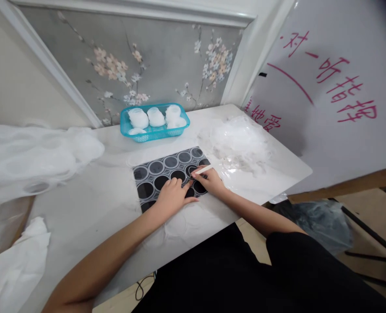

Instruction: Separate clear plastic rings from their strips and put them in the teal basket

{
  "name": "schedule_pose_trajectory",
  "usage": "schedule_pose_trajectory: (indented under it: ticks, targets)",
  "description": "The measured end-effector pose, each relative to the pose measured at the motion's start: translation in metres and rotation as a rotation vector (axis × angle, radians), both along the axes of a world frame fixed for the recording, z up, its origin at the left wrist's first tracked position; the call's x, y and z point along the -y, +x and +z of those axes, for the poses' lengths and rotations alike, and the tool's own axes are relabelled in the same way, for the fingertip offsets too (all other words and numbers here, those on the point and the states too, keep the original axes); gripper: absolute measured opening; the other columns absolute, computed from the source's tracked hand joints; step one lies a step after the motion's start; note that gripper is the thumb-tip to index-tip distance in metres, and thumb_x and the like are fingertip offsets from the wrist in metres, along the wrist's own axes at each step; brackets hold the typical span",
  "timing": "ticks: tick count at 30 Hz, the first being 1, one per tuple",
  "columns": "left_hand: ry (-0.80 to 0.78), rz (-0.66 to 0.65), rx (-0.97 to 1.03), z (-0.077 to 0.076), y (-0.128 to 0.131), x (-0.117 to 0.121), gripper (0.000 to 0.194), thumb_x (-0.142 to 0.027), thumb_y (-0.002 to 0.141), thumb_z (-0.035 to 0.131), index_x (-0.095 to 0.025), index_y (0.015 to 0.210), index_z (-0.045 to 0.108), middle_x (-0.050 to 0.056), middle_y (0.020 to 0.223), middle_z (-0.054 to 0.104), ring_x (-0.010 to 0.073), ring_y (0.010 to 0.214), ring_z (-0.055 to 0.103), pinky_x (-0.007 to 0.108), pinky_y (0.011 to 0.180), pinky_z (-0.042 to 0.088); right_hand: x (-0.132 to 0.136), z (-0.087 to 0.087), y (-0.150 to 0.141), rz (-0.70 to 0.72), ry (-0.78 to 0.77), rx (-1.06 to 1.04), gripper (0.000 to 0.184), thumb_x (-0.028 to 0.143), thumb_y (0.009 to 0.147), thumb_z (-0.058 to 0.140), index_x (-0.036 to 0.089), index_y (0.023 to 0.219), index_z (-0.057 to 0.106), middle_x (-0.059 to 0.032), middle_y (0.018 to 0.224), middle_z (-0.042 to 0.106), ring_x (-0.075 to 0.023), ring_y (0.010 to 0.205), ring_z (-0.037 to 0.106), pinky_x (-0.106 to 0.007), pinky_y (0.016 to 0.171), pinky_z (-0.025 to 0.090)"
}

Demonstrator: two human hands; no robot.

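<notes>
Ring-patterned black sheet (170, 162) lies flat on a white table (91, 213), near the person's edge, its rows of circles set squarely within reach of two bare hands. At its lower edge the left hand (174, 193) rests palm down, fingers loosely spread, thumb stretched to the side and nothing visible in its grasp — a pose that seems meant to keep the sheet from sliding. Beside it, the right hand (211, 180) pinches a slim white pen-like tool (203, 170) between thumb and fingers, slanted low over a circle, apparently for fine control; whether the tip touches is too small to tell.

Behind the sheet, a teal plastic basket (162, 134) keeps rounded white pieces (156, 116) together, clear of the working hands. Crumpled translucent film (241, 135) covers the table to the right, while a pale sheet with round openings (32, 161) spreads at far left — both beyond the black sheet's borders. Past the table stands a whiteboard (330, 143) with red handwriting.
</notes>
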State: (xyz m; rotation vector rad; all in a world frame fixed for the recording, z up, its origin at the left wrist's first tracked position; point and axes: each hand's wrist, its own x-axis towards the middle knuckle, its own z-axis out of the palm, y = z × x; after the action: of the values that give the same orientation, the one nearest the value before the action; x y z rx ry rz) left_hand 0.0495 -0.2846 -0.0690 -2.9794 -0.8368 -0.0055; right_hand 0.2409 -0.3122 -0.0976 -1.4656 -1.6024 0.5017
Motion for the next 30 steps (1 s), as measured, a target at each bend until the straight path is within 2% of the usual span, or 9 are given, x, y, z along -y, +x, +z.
schedule_pose_trajectory:
  ticks: [6,13,22,30]
  targets:
    - [0.014,0.002,0.007,0.001,0.0021,0.0007,0.071,-0.068,0.083,0.04,-0.018,0.131,0.053,0.012,0.091,0.059,0.0266,0.09,0.049,0.034,0.076,0.032,0.0014,-0.0025,-0.0023,-0.041,-0.007,0.047,0.019,0.033,0.086,0.057,0.023,0.081,0.072,-0.0049,0.091,0.074,-0.0251,0.099,0.065,-0.043,0.096,0.047]
    - [0.021,0.022,0.024,-0.0027,-0.0008,0.0012,0.07,-0.069,0.083,0.04,-0.022,0.134,0.05,0.012,0.091,0.059,0.027,0.09,0.049,0.034,0.076,0.032,0.0074,-0.0048,-0.0066,-0.077,0.035,0.157,0.016,0.03,0.087,0.057,0.024,0.084,0.072,-0.0036,0.093,0.074,-0.0272,0.11,0.058,-0.047,0.097,0.045]
    - [0.021,0.008,0.033,-0.0022,-0.001,-0.0004,0.069,-0.068,0.083,0.04,-0.021,0.133,0.051,0.012,0.093,0.059,0.0276,0.092,0.05,0.034,0.076,0.032,0.0062,-0.0045,-0.0044,-0.09,-0.016,0.008,0.025,0.041,0.086,0.057,0.022,0.082,0.073,-0.0064,0.091,0.073,-0.0274,0.102,0.064,-0.04,0.089,0.051]
    - [0.012,0.009,0.029,-0.0009,-0.0005,0.0006,0.069,-0.067,0.083,0.041,-0.022,0.133,0.051,0.012,0.092,0.059,0.0273,0.092,0.05,0.034,0.076,0.033,0.0074,-0.0053,-0.0047,-0.088,-0.009,-0.006,0.025,0.039,0.086,0.058,0.02,0.082,0.074,-0.0066,0.092,0.073,-0.0259,0.101,0.064,-0.036,0.086,0.051]
